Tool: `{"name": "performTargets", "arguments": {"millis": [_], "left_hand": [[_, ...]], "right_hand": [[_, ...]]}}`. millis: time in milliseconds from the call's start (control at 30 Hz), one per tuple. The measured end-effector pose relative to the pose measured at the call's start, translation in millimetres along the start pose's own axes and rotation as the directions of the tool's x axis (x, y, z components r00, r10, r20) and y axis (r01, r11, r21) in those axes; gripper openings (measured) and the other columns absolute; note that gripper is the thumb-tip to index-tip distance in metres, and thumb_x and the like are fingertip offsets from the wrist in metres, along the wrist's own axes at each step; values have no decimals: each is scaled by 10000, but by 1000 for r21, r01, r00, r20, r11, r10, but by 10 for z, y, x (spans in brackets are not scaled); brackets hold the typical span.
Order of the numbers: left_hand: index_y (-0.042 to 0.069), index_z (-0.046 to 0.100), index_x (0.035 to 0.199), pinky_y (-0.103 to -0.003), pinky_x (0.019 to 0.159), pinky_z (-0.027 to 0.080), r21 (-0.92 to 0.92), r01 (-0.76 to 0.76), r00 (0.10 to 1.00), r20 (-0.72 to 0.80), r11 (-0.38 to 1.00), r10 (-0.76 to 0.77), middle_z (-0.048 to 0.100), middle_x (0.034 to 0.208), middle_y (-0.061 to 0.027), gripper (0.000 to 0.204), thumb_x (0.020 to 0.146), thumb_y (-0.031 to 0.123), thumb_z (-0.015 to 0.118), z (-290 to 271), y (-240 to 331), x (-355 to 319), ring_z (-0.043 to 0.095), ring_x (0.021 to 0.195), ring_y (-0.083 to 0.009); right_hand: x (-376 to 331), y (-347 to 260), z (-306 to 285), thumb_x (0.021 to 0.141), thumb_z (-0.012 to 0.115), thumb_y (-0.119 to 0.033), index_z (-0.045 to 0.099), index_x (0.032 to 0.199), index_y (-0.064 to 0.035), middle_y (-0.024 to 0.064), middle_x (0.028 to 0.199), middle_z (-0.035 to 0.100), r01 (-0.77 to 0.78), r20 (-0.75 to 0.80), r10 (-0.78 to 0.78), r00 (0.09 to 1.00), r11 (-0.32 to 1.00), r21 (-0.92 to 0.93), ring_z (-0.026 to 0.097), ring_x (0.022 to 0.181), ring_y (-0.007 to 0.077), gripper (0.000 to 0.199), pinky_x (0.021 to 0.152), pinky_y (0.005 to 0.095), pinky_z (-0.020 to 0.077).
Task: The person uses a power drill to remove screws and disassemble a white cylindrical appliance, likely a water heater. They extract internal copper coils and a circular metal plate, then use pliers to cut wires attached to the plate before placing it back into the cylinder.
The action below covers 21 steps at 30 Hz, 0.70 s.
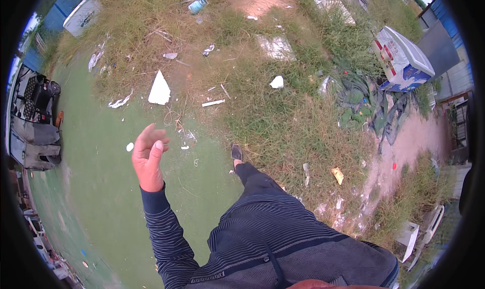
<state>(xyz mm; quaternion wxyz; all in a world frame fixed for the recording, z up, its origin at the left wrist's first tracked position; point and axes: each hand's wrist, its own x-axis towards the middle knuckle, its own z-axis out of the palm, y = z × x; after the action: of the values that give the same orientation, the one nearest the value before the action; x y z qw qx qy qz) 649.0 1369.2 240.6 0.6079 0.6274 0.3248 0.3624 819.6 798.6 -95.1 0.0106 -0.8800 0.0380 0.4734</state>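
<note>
My left hand (149, 155) is raised in front of me over the green ground (101, 178), its fingers loosely curled and the thumb standing apart. Nothing shows in it. A striped dark sleeve covers that forearm. Closest to the hand lie a small white disc (130, 147) and some thin tangled string (174, 119). A pointed white sheet piece (159, 89) rests on the ground beyond the fingertips, with a narrow white strip (213, 103) to its right. My right hand is out of the picture. One dark shoe (236, 152) stands at the grass edge.
Dry grass with scattered scraps spreads ahead and right. A white and blue box (404, 61) stands by a crumpled dark green net (361, 99). At left is a parked vehicle with a seat (34, 99). A blue jug (197, 6) and a yellow wrapper (337, 175) lie about.
</note>
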Motion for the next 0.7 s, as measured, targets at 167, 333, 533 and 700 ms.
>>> {"name": "performTargets", "arguments": {"millis": [167, 333, 533, 700], "left_hand": [[-2, 442, 1491, -373, 991, 489, 128, -799, 601, 169, 587, 781, 601, 1344, -175, 656, 977, 350, 646, 290, 1817, 1619, 618, 1156, -242], [4, 435, 1499, -381, 991, 489, -18, -849, 494, 329, 529, 805, 608, 1335, -169, 687, 969, 378, 662, 830, 1903, 3382, 616, 1164, -243], [12, 426, 1508, -391, 990, 488, -169, -799, 482, 394, 577, 783, 616, 1325, -163, 725, 958, 410, 681, 1768, 1425, 5713, 614, 1174, -245], [19, 419, 1515, -399, 990, 487, -239, -775, 450, 440, 585, 777, 622, 1317, -158, 757, 949, 437, 697, 2677, 1475, 7608, 612, 1182, -246]], "right_hand": [[492, -1507, -1084, 745, 759, -402, 723, 1042, 83, 293, 1015, 729, 24, 39, -20, 999, 993, -114, 719, 1018, 407, 570, 865, 447, 564], [908, -3014, -2594, 747, 753, -375, 718, 1008, 95, 290, 946, 733, 96, -112, -80, 990, 985, 142, 734, 951, 401, 539, 831, 440, 568], [1817, -4319, -3462, 773, 735, -253, 701, 773, 49, 176, 713, 721, 93, -200, -37, 979, 956, 279, 731, 664, 270, 304, 651, 386, 572], [1913, -5331, -3769, 743, 785, -458, 731, 1041, 81, 322, 1086, 708, -159, -49, 168, 985, 977, 143, 689, 1096, 421, 619, 918, 461, 551]]}}
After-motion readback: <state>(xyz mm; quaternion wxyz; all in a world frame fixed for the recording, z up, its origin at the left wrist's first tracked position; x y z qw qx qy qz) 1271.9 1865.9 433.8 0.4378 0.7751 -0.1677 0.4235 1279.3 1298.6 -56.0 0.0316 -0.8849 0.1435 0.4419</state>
